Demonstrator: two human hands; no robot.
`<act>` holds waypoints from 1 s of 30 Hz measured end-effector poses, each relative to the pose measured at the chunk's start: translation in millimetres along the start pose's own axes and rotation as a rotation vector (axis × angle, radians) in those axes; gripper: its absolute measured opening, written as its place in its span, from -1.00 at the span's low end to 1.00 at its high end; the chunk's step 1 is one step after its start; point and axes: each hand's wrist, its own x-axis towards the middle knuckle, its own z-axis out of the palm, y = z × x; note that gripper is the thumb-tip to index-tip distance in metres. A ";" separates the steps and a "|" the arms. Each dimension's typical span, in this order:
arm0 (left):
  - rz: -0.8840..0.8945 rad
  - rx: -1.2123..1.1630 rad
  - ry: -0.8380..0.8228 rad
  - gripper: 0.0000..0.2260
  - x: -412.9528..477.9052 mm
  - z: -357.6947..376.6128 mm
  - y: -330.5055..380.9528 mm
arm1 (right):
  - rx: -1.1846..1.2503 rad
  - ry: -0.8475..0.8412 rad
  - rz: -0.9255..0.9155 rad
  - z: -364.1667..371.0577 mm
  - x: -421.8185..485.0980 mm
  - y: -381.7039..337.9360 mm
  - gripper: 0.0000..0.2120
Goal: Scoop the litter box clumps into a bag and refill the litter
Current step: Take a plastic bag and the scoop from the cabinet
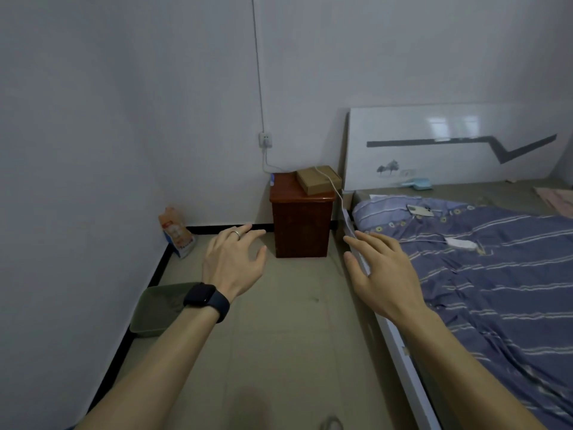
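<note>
A dark green litter box (155, 308) sits on the floor against the left wall, partly hidden by my left wrist and its black watch. An orange and white bag (176, 232) leans in the far left corner. My left hand (234, 259) is held out above the floor with fingers spread and holds nothing. My right hand (381, 274) is stretched forward over the bed's edge, fingers straight, also empty. A light blue scoop-like tool (417, 184) lies on the bed by the headboard.
A brown wooden nightstand (302, 225) with a cardboard box (319, 180) stands by the back wall. A bed with a striped blue cover (496, 274) fills the right side, with a phone (420, 210) and a charger cable on it. Tiled floor (279, 336) runs between wall and bed.
</note>
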 end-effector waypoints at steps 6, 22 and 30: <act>-0.026 0.048 -0.031 -0.67 102.7 64.1 -16.8 | 0.073 -0.013 -0.014 63.0 111.4 31.8 -0.60; -0.143 0.025 -0.172 -0.62 319.1 230.8 -85.0 | 0.117 -0.238 -0.024 236.7 354.7 98.0 -0.59; -0.173 -0.038 -0.358 -0.66 446.0 359.7 -169.1 | 0.078 -0.378 0.024 378.4 463.5 113.3 -0.60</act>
